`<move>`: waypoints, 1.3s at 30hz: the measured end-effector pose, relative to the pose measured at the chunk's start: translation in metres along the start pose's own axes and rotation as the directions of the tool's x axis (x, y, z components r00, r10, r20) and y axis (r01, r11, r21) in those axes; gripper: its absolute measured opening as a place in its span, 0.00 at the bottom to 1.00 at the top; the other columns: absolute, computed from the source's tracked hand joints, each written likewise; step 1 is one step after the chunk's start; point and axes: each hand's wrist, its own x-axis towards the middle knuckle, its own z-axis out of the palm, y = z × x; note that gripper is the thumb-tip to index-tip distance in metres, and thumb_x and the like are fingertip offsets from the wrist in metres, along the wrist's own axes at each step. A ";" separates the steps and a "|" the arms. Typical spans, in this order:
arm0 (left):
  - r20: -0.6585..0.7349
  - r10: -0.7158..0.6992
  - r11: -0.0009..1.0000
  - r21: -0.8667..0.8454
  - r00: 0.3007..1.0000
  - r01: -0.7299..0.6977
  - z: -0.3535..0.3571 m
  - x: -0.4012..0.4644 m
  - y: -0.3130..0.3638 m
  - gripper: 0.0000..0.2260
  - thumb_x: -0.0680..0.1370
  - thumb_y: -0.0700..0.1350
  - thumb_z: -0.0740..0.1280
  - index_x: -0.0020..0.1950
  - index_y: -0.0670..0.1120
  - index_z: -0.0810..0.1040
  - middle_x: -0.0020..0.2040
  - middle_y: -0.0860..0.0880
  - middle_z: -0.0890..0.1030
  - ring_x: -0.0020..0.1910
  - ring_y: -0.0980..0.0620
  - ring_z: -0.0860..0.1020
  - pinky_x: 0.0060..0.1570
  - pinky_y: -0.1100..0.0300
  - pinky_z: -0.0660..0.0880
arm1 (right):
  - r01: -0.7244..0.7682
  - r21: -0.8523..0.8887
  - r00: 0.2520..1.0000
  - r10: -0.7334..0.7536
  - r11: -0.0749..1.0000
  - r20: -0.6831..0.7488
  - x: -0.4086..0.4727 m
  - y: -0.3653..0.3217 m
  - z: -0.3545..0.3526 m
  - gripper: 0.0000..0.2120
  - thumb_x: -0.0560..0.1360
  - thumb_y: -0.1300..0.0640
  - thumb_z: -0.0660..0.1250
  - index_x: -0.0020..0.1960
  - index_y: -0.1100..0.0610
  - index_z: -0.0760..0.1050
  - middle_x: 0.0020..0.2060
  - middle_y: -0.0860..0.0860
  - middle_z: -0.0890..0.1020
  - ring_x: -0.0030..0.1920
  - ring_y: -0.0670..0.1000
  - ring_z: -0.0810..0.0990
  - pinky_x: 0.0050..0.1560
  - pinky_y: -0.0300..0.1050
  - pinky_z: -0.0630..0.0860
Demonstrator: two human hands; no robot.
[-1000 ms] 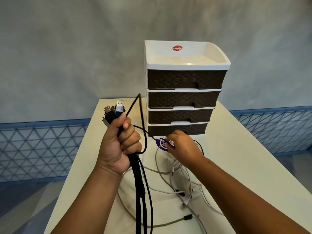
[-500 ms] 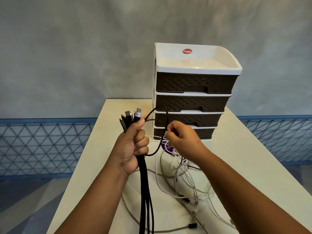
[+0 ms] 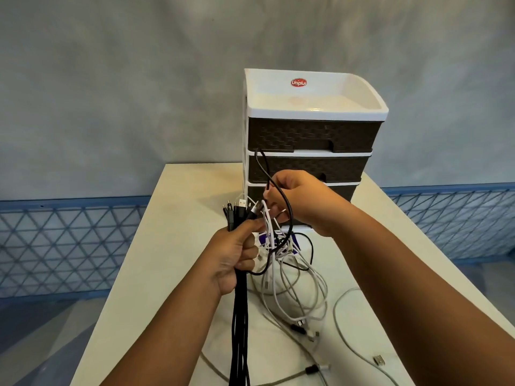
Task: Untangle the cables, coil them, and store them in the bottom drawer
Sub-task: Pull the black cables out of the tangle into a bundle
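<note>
- At the left, our left hand (image 3: 237, 257) was closed in a fist around a bundle of black cables (image 3: 240, 316). Their plugs (image 3: 239, 207) stood up above the thumb and the long ends hung straight down off the near edge of the tabletop (image 3: 172, 246).
- We judged that this grip should stay firm and steady, so that the sorted ends did not slip back into the pile.
- In the middle, a single black cable (image 3: 281, 196) arched up in front of the drawer unit (image 3: 312, 135) and ran down into the tangle of white cables (image 3: 289, 277) lying on the tabletop.
- We thought it best to feed that loop through slowly, following it back to its free end and not tugging, since a hard pull could tighten the knot below.
- To the right, our right hand (image 3: 301, 201) pinched white and black strands with curled fingers (image 3: 274, 211), just beside the plugs.
- The bottom drawer was hidden behind our hands, so we could not tell whether it was open.
- Further right, a loose grey cable (image 3: 351, 330) and its plug (image 3: 378, 360) lay apart on the tabletop, still to be gathered.
</note>
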 end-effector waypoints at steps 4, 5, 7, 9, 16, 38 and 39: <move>0.004 -0.031 0.998 -0.063 1.000 0.031 -0.002 0.000 0.002 0.16 0.74 0.59 0.69 0.34 0.48 0.79 0.26 0.54 0.55 0.22 0.59 0.52 0.21 0.66 0.47 | 0.037 -0.129 0.999 -0.037 0.991 0.008 -0.001 0.002 0.000 0.04 0.76 0.59 0.67 0.43 0.55 0.78 0.36 0.56 0.83 0.37 0.57 0.83 0.45 0.58 0.82; 0.018 -0.029 0.999 -0.040 0.999 0.029 -0.003 0.000 0.003 0.16 0.72 0.59 0.70 0.32 0.49 0.79 0.26 0.55 0.55 0.22 0.59 0.52 0.21 0.66 0.47 | 0.047 -0.146 0.999 -0.043 0.988 0.027 -0.002 0.002 0.001 0.04 0.75 0.59 0.68 0.42 0.55 0.79 0.34 0.55 0.83 0.36 0.54 0.83 0.46 0.56 0.82; 0.051 -0.028 1.000 -0.012 0.998 0.029 -0.004 -0.001 0.004 0.15 0.72 0.56 0.71 0.28 0.49 0.80 0.25 0.55 0.55 0.21 0.59 0.52 0.21 0.67 0.48 | 0.061 -0.170 0.997 -0.050 0.984 0.066 -0.003 0.003 0.002 0.03 0.74 0.58 0.69 0.42 0.55 0.80 0.33 0.54 0.83 0.34 0.50 0.82 0.45 0.54 0.82; 0.060 -0.036 0.998 -0.042 0.998 0.038 -0.006 0.001 0.004 0.17 0.74 0.50 0.69 0.25 0.49 0.78 0.25 0.55 0.55 0.21 0.60 0.52 0.19 0.68 0.48 | 0.064 -0.208 0.996 -0.048 0.976 0.080 -0.003 0.005 0.003 0.03 0.74 0.57 0.70 0.41 0.54 0.80 0.34 0.56 0.84 0.35 0.50 0.81 0.44 0.54 0.82; -0.104 -0.012 0.999 -0.051 0.994 0.007 -0.011 0.012 -0.003 0.11 0.77 0.42 0.62 0.35 0.48 0.67 0.23 0.55 0.56 0.19 0.59 0.52 0.19 0.69 0.49 | 0.027 -0.068 0.997 -0.022 0.997 0.069 -0.011 0.017 0.010 0.04 0.76 0.61 0.66 0.46 0.60 0.78 0.34 0.54 0.82 0.37 0.55 0.81 0.39 0.50 0.79; -0.507 -0.057 0.997 -0.068 0.860 0.027 -0.026 0.041 -0.039 0.11 0.78 0.39 0.63 0.36 0.43 0.69 0.22 0.52 0.61 0.16 0.58 0.57 0.18 0.70 0.51 | 0.634 0.539 0.758 -0.585 0.555 -0.288 -0.035 -0.033 -0.032 0.04 0.81 0.65 0.55 0.52 0.59 0.67 0.48 0.60 0.80 0.41 0.55 0.82 0.46 0.48 0.79; -0.508 -0.058 0.998 -0.064 0.860 0.029 -0.026 0.042 -0.041 0.11 0.78 0.39 0.63 0.36 0.42 0.70 0.22 0.52 0.61 0.16 0.58 0.57 0.18 0.70 0.51 | 0.657 0.444 0.748 -0.599 0.609 -0.284 -0.034 -0.032 -0.032 0.04 0.82 0.65 0.55 0.53 0.58 0.67 0.47 0.62 0.80 0.39 0.56 0.82 0.44 0.48 0.79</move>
